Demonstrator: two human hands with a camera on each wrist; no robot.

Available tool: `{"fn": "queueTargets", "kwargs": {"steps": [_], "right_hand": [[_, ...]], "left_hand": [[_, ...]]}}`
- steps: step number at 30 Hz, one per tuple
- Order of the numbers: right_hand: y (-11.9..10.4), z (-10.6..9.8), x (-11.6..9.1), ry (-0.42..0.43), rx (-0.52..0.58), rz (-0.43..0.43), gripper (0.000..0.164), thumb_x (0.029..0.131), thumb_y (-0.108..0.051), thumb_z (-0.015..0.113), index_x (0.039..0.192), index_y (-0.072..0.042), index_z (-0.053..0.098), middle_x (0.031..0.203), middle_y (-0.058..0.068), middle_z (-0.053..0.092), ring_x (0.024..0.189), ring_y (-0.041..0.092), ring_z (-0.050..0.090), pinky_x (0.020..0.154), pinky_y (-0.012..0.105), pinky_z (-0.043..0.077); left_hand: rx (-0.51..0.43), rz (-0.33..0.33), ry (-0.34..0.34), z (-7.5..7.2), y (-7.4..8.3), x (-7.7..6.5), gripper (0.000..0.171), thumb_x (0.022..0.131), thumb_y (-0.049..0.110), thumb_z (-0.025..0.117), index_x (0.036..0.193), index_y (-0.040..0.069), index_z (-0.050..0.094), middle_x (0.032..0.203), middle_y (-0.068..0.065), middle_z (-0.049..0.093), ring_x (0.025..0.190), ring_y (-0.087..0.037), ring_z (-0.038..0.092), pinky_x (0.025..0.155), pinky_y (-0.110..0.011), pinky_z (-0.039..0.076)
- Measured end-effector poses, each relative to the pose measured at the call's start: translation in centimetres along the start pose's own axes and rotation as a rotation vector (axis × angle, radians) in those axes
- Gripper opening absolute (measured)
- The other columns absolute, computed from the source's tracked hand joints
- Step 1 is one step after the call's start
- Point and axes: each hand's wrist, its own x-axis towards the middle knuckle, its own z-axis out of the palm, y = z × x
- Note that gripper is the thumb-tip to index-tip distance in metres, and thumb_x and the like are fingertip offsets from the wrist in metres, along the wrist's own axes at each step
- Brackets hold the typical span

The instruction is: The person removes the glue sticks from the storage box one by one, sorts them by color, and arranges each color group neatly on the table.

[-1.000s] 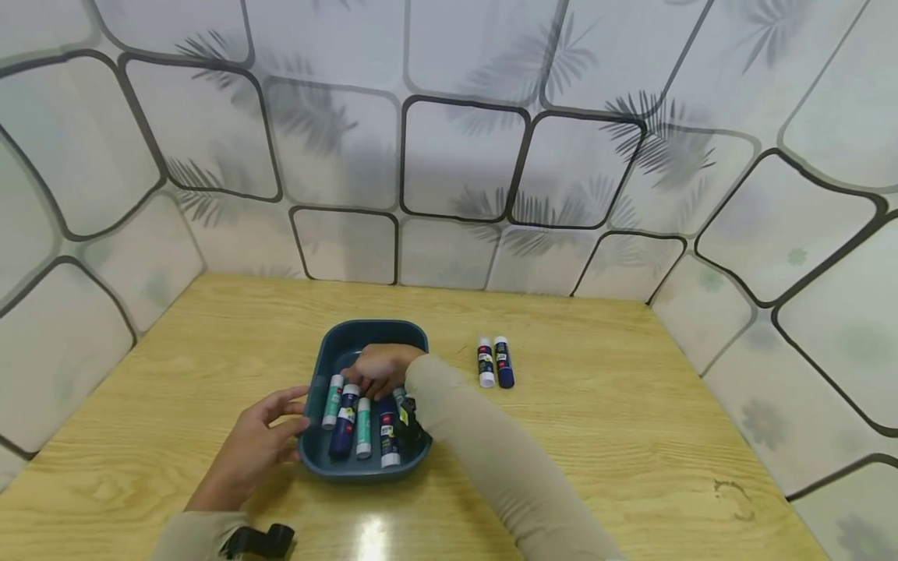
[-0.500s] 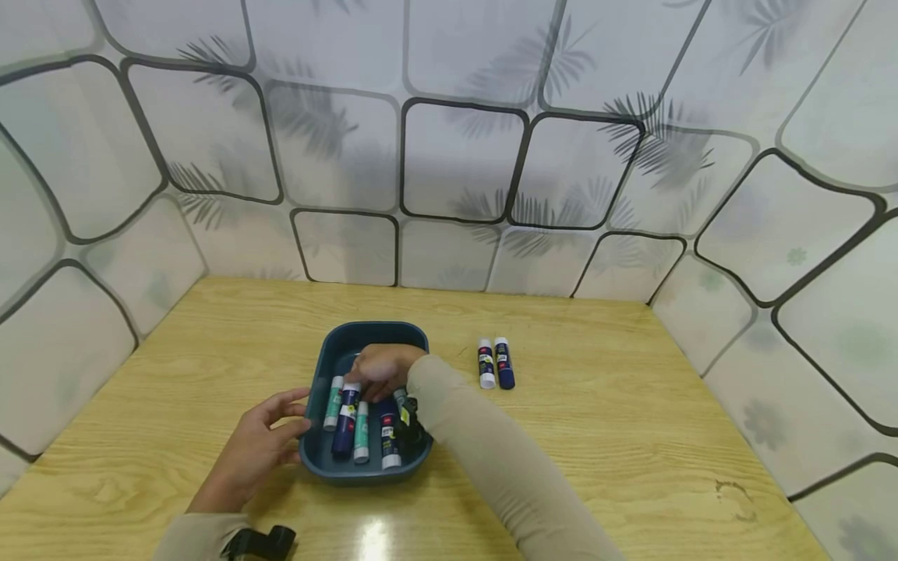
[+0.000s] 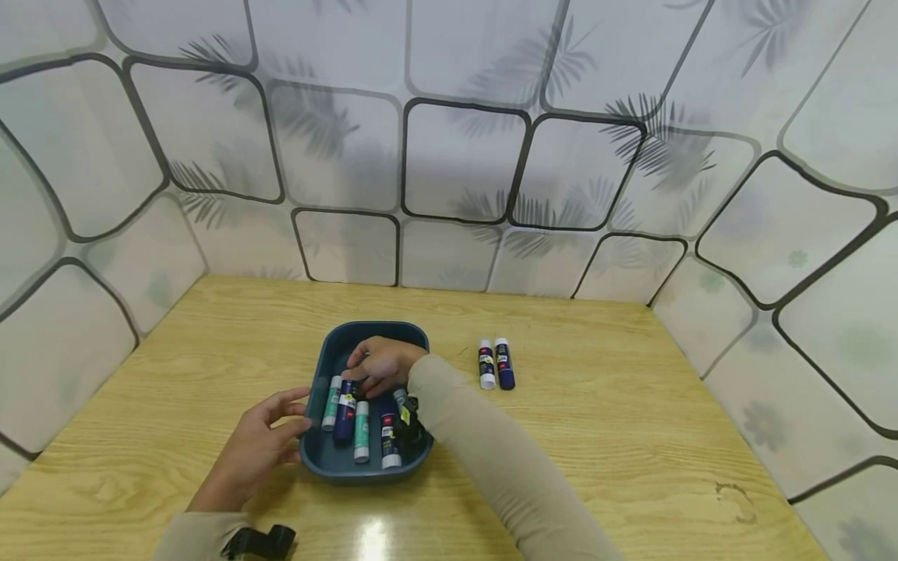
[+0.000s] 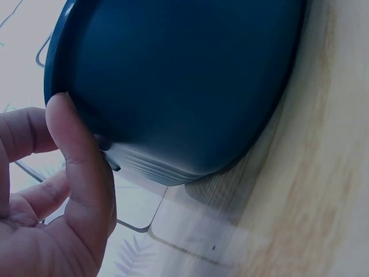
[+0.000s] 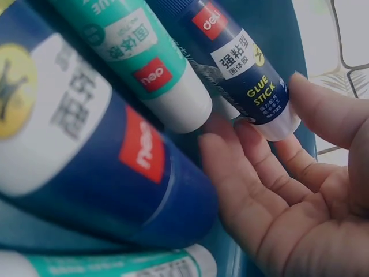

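A dark blue plastic basin (image 3: 365, 478) holds several glue sticks. My right hand (image 3: 382, 366) reaches into it and pinches the white end of a navy glue stick (image 5: 236, 63) between thumb and fingers. Teal glue sticks lie on either side of that one, a left teal stick (image 3: 332, 405) and a middle teal stick (image 3: 361, 433). Farther right is another navy glue stick (image 3: 390, 442), close to the camera in the right wrist view. My left hand (image 3: 259, 436) touches the basin's left outer side, its thumb at the rim in the left wrist view. The right wrist partly hides another teal stick.
To the right of the basin, a navy glue stick with a white lower end (image 3: 487, 363) and one with a blue lower end (image 3: 504, 363) lie side by side on the wooden table (image 3: 617, 436). Patterned cloth walls (image 3: 463, 156) enclose the table's back and sides.
My right hand has risen slightly and drawn the pinched navy glue stick a little toward the basin's far side. The middle teal stick has shifted slightly nearer. My left hand stays in place.
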Motion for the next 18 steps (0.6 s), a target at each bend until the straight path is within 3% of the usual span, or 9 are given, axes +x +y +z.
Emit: {"fn": "queueTargets", "kwargs": {"steps": [8, 18], "right_hand": [[-0.01, -0.11, 0.04, -0.052, 0.09, 0.001, 0.034, 0.084, 0.006, 0.071, 0.112, -0.003, 0.056, 0.098, 0.017, 0.064, 0.082, 0.026, 0.066, 0.074, 0.038, 0.057], [0.0, -0.3, -0.06, -0.035, 0.101, -0.033, 0.022, 0.088, -0.002, 0.069, 0.109, 0.006, 0.065, 0.094, 0.013, 0.067, 0.085, 0.02, 0.065, 0.075, 0.035, 0.056]], "left_hand": [[0.003, -0.002, 0.002, -0.03, -0.01, 0.14, 0.05, 0.096, 0.003, 0.054, 0.145, 0.004, 0.04, 0.125, -0.02, 0.044, 0.086, -0.022, 0.057, 0.062, -0.033, 0.054], [0.025, -0.021, 0.013, 0.05, 0.14, 0.15, 0.05, 0.096, 0.004, 0.053, 0.145, 0.006, 0.041, 0.127, -0.02, 0.043, 0.088, -0.023, 0.057, 0.063, -0.033, 0.054]]}}
